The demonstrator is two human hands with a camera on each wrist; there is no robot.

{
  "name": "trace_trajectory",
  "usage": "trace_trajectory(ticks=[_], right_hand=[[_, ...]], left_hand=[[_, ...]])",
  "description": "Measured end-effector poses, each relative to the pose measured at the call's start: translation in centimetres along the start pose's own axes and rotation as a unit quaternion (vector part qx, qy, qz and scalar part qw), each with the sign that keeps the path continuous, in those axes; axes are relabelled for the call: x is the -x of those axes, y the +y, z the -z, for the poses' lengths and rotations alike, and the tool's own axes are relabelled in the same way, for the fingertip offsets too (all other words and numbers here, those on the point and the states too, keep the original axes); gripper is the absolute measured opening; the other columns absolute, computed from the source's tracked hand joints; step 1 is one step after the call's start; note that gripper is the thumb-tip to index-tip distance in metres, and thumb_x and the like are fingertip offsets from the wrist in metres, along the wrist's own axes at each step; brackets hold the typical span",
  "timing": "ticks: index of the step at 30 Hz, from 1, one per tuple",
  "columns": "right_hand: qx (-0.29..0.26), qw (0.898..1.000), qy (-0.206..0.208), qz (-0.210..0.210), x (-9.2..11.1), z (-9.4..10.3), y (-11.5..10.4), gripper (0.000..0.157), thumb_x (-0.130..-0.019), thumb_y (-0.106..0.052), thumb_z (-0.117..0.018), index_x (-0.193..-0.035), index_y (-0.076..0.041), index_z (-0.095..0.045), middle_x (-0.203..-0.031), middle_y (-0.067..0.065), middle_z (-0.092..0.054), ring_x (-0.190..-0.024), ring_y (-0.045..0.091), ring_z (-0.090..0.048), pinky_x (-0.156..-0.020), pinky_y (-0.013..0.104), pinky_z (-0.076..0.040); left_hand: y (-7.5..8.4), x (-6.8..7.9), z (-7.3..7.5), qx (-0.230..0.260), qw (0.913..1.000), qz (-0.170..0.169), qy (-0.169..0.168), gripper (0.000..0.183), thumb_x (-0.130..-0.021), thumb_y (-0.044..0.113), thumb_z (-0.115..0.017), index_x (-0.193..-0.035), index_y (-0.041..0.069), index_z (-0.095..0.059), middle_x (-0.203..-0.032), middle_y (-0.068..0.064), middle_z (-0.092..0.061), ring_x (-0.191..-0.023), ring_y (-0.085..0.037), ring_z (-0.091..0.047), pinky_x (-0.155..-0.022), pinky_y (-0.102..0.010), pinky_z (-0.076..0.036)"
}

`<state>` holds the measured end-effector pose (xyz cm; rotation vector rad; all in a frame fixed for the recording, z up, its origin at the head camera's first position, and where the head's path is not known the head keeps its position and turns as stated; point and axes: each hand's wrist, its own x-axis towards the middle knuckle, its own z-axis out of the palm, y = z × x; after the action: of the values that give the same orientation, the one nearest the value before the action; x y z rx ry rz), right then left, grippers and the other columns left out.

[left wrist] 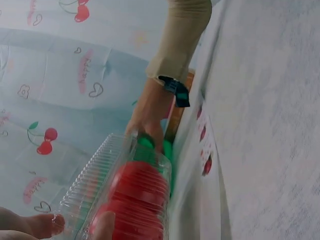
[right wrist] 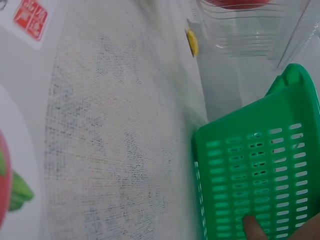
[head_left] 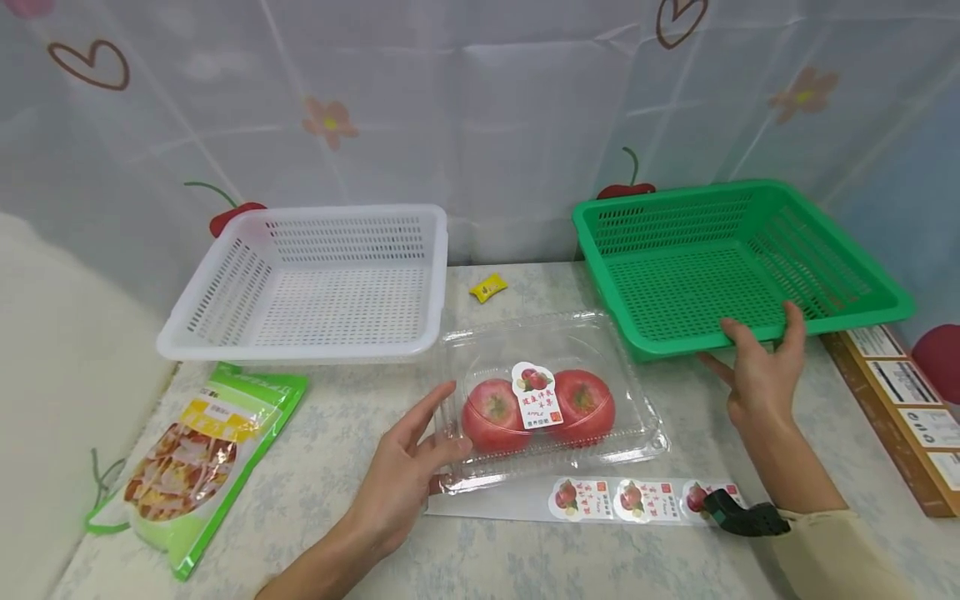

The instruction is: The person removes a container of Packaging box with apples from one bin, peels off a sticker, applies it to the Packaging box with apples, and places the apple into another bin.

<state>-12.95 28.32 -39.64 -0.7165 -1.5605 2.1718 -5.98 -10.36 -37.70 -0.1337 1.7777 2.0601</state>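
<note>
My left hand [head_left: 401, 471] grips the left edge of a clear plastic clamshell box [head_left: 637, 408], thumb on top. Two red apples [head_left: 497, 414] lie inside, and an apple label [head_left: 537, 396] sits on the lid. In the left wrist view the box [left wrist: 107, 155] is tilted, with the apples [left wrist: 140, 185] showing through its wall. My right hand [head_left: 768, 375] holds the near rim of an empty green basket [head_left: 720, 342], its fingers over the rim. The right wrist view shows a fingertip [right wrist: 254, 227] against the slotted wall of that basket [right wrist: 250, 115].
A white basket [head_left: 300, 350] stands at the back left, with a green snack bag [head_left: 217, 458] before it. A small yellow packet [head_left: 488, 288] lies between the baskets. A label strip [head_left: 510, 497] runs below the box. A brown carton [head_left: 892, 408] lies at the right.
</note>
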Motion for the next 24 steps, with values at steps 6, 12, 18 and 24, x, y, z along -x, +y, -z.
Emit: trace_trajectory(ticks=[6,12,18,24], right_hand=[[0.004,1.000,0.008,-0.001,-0.1,0.0,0.1,0.076,-0.097,-0.007,-0.058,-0.155,-0.039,-0.019,-0.159,-0.012,0.009,-0.139,0.022,-0.031,-0.065,0.023,-0.056],[0.009,1.000,0.006,0.000,0.0,-0.1,-0.1,0.076,-0.097,-0.008,-0.059,-0.154,-0.039,-0.019,-0.159,-0.009,0.007,-0.137,0.023,-0.034,-0.065,0.022,-0.056],[-0.001,1.000,0.013,0.001,-0.2,0.1,-0.2,0.078,-0.096,-0.007,-0.060,-0.154,-0.039,-0.020,-0.159,-0.009,0.005,-0.133,0.021,-0.037,-0.065,0.021,-0.055],[0.000,1.000,0.019,-0.007,-0.2,-0.1,-0.1,0.078,-0.096,-0.006,-0.060,-0.155,-0.039,-0.020,-0.159,-0.013,0.007,-0.135,0.023,-0.035,-0.064,0.021,-0.056]], left_hand=[[0.1,1.4,-0.7,0.017,0.9999,-0.004,0.000,0.071,-0.088,0.003,-0.068,-0.150,0.023,-0.042,-0.155,0.001,-0.031,-0.120,-0.025,-0.056,-0.069,-0.026,-0.052],[0.3,2.3,-0.5,0.030,0.9994,-0.013,0.010,0.070,-0.087,0.001,-0.067,-0.148,0.027,-0.044,-0.154,0.000,-0.033,-0.118,-0.027,-0.056,-0.071,-0.027,-0.052],[0.8,2.4,-0.3,0.049,0.9982,-0.034,-0.002,0.070,-0.089,0.000,-0.065,-0.150,0.025,-0.041,-0.153,-0.002,-0.034,-0.118,-0.027,-0.057,-0.076,-0.032,-0.055],[2.7,1.2,-0.2,0.037,0.9976,-0.059,0.002,0.064,-0.091,0.003,-0.062,-0.148,0.026,-0.043,-0.158,0.003,-0.024,-0.110,-0.026,-0.059,-0.075,-0.034,-0.056]])
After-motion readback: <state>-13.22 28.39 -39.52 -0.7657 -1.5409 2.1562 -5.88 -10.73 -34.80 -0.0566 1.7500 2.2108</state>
